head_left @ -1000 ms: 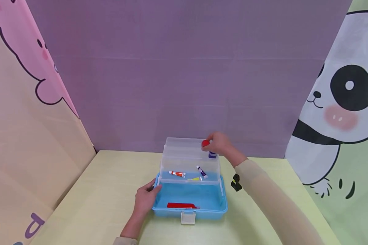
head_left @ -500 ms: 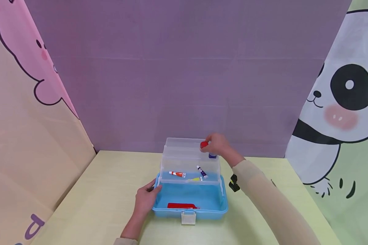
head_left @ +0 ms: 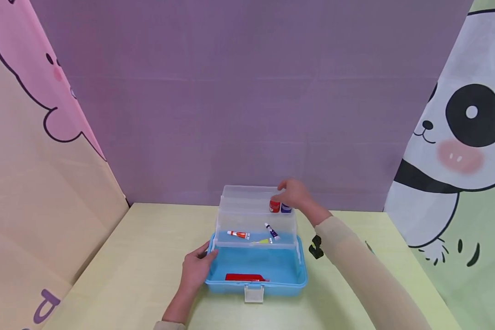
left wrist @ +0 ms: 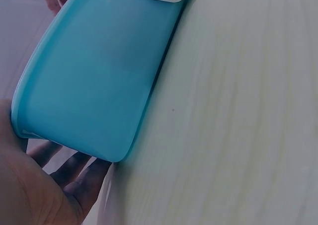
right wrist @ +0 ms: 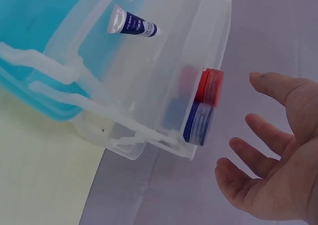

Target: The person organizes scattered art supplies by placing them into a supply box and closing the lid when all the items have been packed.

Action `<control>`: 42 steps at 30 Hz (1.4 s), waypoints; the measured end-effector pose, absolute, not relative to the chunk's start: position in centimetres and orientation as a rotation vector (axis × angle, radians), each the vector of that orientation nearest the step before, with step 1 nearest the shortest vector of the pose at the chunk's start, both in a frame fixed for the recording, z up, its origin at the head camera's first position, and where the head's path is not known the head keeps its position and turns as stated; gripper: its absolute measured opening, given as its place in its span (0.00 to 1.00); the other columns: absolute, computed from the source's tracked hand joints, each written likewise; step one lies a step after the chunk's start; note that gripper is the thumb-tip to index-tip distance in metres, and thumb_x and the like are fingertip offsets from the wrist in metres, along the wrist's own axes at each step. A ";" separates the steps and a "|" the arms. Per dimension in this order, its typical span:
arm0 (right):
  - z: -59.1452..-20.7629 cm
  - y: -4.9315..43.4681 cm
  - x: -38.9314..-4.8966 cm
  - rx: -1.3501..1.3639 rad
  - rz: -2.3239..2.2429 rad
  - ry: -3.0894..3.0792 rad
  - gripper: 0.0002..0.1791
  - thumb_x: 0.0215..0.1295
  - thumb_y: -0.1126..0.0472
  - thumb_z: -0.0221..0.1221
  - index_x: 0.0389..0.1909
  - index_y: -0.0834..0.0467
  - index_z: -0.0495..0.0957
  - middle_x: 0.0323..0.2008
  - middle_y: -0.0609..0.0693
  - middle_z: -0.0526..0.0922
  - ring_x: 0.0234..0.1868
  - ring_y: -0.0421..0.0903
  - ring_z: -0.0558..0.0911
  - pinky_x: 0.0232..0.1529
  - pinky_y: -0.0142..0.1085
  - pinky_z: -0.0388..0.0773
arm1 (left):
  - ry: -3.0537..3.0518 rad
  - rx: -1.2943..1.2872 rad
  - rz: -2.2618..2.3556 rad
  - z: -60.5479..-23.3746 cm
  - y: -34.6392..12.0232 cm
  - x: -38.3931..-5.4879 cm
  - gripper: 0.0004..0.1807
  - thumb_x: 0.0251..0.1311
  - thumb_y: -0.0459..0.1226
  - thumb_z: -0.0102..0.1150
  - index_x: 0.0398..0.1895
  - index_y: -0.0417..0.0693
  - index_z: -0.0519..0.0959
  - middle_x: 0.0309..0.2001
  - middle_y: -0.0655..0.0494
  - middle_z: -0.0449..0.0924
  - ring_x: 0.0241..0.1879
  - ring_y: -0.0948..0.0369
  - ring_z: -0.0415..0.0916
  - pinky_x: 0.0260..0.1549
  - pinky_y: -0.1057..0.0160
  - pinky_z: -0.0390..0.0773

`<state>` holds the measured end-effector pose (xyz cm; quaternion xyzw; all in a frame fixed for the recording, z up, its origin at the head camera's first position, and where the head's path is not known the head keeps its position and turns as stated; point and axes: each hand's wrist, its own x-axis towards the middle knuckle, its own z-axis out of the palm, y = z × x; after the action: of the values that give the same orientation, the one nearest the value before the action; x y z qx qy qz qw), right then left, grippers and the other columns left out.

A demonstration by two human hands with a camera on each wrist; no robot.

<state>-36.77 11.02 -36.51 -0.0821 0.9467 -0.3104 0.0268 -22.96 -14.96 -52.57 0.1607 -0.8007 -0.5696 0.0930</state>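
Observation:
My left hand (head_left: 195,270) grips the left end of a light blue storage box (head_left: 227,288), thumb at its rim and fingers outside. My right hand (head_left: 294,193) is over the upper clear tray (head_left: 245,205) at the back. In the right wrist view, its fingers are spread and apart from a red-lidded paint jar (right wrist: 211,87) and a dark blue paint jar (right wrist: 199,124), side by side in that tray. On the lower tray lie an orange paint tube (head_left: 238,234), a yellow tube (head_left: 264,241) and a dark blue tube (head_left: 272,231).
A red bottle (head_left: 245,277) lies inside the box near the front wall, behind a white latch (head_left: 253,294). Beside the right sleeve is a small black object (head_left: 316,247). A purple backdrop (head_left: 247,101) rises behind the table (head_left: 156,238), with cartoon-printed panels at both sides.
My right hand has set the red-lidded jar down in the upper tray beside the dark blue jar and let go. My left hand has stayed on the box.

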 end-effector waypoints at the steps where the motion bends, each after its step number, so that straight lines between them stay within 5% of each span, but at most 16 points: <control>1: -36.4 11.1 -36.8 -0.259 -0.968 2.928 0.26 0.57 0.54 0.69 0.53 0.62 0.76 0.50 0.58 0.76 0.48 0.55 0.77 0.44 0.42 0.81 | -2.376 0.478 -1.688 -52.5 -14.9 -23.0 0.27 0.64 0.44 0.60 0.64 0.45 0.74 0.56 0.36 0.76 0.54 0.41 0.75 0.51 0.43 0.75; 14: -36.8 14.6 -37.1 -0.138 -1.042 2.941 0.21 0.60 0.55 0.66 0.48 0.64 0.77 0.48 0.60 0.77 0.48 0.57 0.76 0.46 0.46 0.80 | -2.394 0.484 -1.689 -52.1 -14.9 -22.7 0.27 0.65 0.44 0.59 0.65 0.45 0.73 0.58 0.35 0.75 0.56 0.40 0.73 0.52 0.42 0.74; 28: -39.4 22.5 -36.7 -0.196 -0.949 3.022 0.15 0.60 0.55 0.65 0.35 0.65 0.80 0.32 0.55 0.81 0.31 0.50 0.77 0.32 0.43 0.76 | -2.396 0.484 -1.721 -52.8 -15.3 -23.3 0.29 0.65 0.46 0.60 0.67 0.45 0.71 0.61 0.36 0.72 0.60 0.38 0.68 0.55 0.40 0.70; 35: -40.7 26.7 -35.0 -0.141 -0.806 3.050 0.14 0.60 0.55 0.63 0.36 0.64 0.80 0.36 0.55 0.81 0.33 0.50 0.78 0.33 0.44 0.77 | -2.388 0.471 -1.720 -52.7 -15.3 -23.3 0.28 0.65 0.45 0.60 0.66 0.44 0.72 0.59 0.36 0.74 0.57 0.41 0.72 0.54 0.41 0.72; 42: -41.8 30.4 -33.4 -0.079 -0.734 3.042 0.14 0.60 0.54 0.62 0.32 0.63 0.79 0.29 0.52 0.79 0.28 0.48 0.75 0.28 0.42 0.73 | -2.400 0.469 -1.717 -52.9 -15.2 -23.4 0.29 0.65 0.46 0.60 0.66 0.45 0.71 0.59 0.35 0.73 0.58 0.40 0.71 0.54 0.41 0.72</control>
<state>-33.41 30.45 -41.79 -0.0253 0.9718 -0.2343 0.0055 -23.39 -15.24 -52.87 0.1565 -0.8007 -0.5731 0.0767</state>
